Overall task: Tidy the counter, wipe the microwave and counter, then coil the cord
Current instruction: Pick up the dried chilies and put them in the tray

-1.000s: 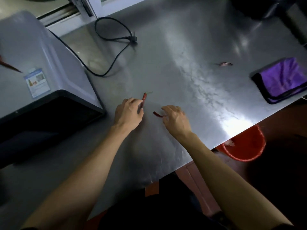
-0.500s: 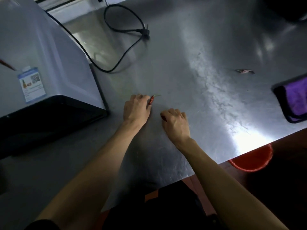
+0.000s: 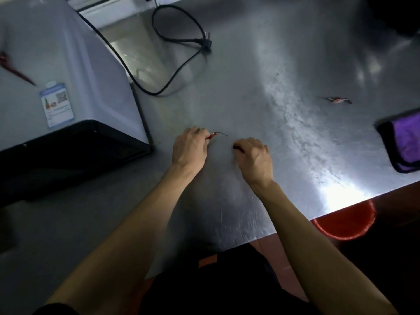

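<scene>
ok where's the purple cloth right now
In the head view the purple cloth lies folded at the far right edge of the steel counter, right of the right hand, with a red bucket on the floor below.

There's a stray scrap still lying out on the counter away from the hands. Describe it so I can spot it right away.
Start at the purple cloth by the steel counter's right edge, then look just beyond it toward the back. The small scrap lies alone there on bare metal. Unlike the red chillies at the hands, it is streaked red and pale, and nobody is touching it.
</scene>
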`<state>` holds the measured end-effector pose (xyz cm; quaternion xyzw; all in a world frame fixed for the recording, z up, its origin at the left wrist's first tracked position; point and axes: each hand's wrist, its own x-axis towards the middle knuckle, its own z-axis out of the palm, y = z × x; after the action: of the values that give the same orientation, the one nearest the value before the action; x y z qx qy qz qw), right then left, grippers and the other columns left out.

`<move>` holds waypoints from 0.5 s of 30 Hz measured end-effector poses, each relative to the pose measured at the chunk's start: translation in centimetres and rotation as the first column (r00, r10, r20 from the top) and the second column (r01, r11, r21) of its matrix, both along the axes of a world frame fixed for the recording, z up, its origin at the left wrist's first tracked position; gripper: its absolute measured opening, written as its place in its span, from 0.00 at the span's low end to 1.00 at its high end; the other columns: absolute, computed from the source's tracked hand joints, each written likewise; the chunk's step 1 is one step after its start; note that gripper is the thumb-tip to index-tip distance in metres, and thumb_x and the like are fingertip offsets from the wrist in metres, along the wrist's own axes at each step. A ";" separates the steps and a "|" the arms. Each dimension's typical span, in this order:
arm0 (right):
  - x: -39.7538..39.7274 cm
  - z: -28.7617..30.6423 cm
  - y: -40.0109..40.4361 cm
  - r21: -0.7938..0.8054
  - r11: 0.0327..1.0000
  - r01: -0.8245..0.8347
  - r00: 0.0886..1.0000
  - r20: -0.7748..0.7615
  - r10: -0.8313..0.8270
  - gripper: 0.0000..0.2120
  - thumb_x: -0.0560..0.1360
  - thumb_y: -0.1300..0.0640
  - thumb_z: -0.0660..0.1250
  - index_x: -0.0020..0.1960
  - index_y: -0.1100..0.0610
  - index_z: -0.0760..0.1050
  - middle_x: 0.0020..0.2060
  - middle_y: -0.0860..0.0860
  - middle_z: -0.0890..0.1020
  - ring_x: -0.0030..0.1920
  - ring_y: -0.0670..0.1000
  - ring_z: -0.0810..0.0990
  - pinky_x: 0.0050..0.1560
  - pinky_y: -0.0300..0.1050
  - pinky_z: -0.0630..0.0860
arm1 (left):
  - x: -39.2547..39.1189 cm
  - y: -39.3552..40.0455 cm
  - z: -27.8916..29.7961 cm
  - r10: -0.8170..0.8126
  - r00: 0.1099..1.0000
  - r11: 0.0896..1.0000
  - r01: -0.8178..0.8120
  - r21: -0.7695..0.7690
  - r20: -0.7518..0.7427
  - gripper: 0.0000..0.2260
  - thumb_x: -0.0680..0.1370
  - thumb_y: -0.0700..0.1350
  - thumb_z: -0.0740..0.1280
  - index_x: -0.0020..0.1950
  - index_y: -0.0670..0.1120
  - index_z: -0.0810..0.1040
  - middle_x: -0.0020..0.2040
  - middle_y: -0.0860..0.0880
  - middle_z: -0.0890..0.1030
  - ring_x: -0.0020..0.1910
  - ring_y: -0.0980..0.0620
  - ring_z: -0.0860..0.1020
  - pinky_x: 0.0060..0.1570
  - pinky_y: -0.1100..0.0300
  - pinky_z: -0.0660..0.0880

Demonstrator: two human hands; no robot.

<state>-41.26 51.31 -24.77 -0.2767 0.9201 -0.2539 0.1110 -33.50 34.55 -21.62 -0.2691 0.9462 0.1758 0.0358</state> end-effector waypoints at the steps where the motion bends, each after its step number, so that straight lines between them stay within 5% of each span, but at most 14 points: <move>1: -0.3 0.4 -0.2 -0.027 1.000 0.013 1.000 -0.007 -0.013 0.08 0.74 0.64 0.66 0.49 0.56 0.82 0.44 0.53 0.83 0.45 0.59 0.79 0.49 0.55 0.75 | 0.2 0.0 0.6 0.002 1.000 1.000 -0.002 -0.006 -0.010 0.05 0.80 0.44 0.66 0.54 0.46 0.80 0.51 0.46 0.80 0.52 0.43 0.76 0.47 0.48 0.72; 15: 3.4 7.9 -3.7 -0.173 0.965 -0.196 0.968 -0.191 0.162 0.09 0.75 0.65 0.68 0.52 0.56 0.82 0.45 0.52 0.83 0.45 0.59 0.79 0.47 0.57 0.75 | 6.7 -0.3 8.8 0.128 0.972 0.992 -0.129 0.009 -0.198 0.05 0.81 0.44 0.67 0.53 0.44 0.80 0.50 0.45 0.80 0.46 0.43 0.79 0.43 0.49 0.75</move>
<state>-37.85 47.58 -16.85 -0.3896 0.8689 -0.3043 0.0254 -26.85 34.24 -12.86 -0.3110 0.9260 0.2020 -0.0703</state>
